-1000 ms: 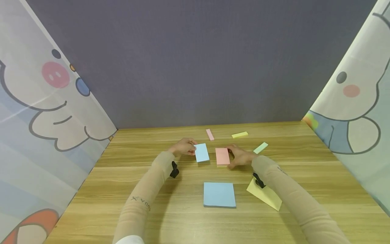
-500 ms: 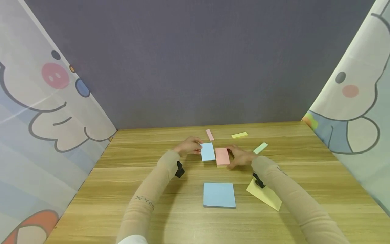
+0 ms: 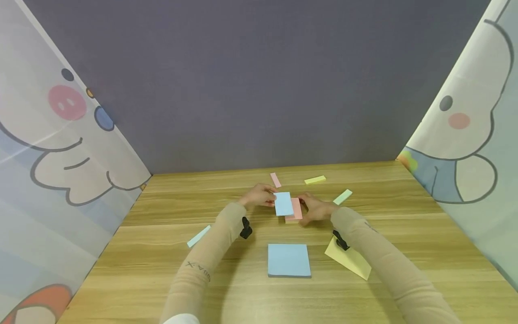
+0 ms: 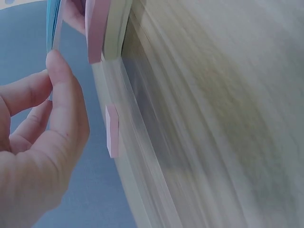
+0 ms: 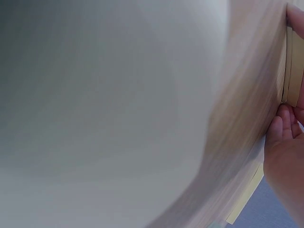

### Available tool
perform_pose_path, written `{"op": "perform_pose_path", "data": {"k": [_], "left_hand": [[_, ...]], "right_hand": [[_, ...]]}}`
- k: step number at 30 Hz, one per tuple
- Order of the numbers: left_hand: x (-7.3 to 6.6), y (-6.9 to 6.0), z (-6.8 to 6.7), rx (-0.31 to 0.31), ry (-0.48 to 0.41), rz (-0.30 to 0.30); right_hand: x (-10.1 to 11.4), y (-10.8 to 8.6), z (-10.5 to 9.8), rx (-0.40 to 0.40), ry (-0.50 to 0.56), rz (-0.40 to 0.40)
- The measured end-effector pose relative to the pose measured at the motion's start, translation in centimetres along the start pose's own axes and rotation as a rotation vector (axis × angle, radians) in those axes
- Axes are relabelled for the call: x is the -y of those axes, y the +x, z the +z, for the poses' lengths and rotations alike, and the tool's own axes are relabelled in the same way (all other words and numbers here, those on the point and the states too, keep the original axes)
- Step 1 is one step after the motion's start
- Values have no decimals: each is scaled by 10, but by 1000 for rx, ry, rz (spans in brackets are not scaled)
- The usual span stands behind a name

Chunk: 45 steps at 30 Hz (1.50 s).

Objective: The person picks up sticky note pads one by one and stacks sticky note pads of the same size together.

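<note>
A pale blue strip (image 3: 198, 236) lay nearer you than your left hand (image 3: 259, 196), whose thumb and fingers pinched a small blue pad (image 3: 283, 204). Beyond that pinch lay a pink strip (image 3: 275, 180). Raised, the pad hid the left part of a pink pad (image 3: 297, 209) on yellow layers (image 4: 115, 33). Your right hand (image 3: 317, 210) gripped that stack from the right, a yellow strip (image 3: 314, 180) beyond it.

1. The left hand (image 4: 40, 142) pinches a blue sticky-note pad (image 4: 53, 23), seen nearly edge-on.
2. Part of the right hand (image 4: 73, 16) shows between that pad and a pink sticky-note pad (image 4: 96, 31).
3. The pink sticky-note pad lies against a pale yellow pad (image 4: 116, 28) on the wood-grain tabletop (image 4: 213, 95).
4. A slim pink strip pad (image 4: 112, 132) lies near that stack.
5. Behind stands a blue-grey panel (image 4: 26, 45).
</note>
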<state>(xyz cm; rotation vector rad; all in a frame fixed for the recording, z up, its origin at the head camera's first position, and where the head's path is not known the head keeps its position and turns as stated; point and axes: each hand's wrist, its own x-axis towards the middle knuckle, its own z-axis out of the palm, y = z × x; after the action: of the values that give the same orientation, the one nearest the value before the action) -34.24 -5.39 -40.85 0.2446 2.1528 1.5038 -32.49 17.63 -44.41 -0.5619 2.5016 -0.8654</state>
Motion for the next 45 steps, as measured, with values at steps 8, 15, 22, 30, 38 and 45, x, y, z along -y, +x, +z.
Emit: {"op": "perform_pose_path", "data": {"k": [8, 15, 22, 30, 38, 45], "left_hand": [[-1, 5, 10, -2, 3, 4], [0, 8, 19, -19, 19, -7], [1, 15, 25, -54, 36, -20], [-1, 15, 29, -62, 76, -9], [-3, 15, 32, -75, 128, 3], [-4, 12, 34, -82, 161, 11]], "right_hand": [[-1, 1, 0, -7, 40, -48], [-2, 2, 2, -19, 38, -55], [-2, 2, 1, -10, 39, -64], [-3, 3, 2, -14, 24, -54], [-1, 1, 1, -8, 15, -30], [2, -2, -1, 13, 41, -20]]}}
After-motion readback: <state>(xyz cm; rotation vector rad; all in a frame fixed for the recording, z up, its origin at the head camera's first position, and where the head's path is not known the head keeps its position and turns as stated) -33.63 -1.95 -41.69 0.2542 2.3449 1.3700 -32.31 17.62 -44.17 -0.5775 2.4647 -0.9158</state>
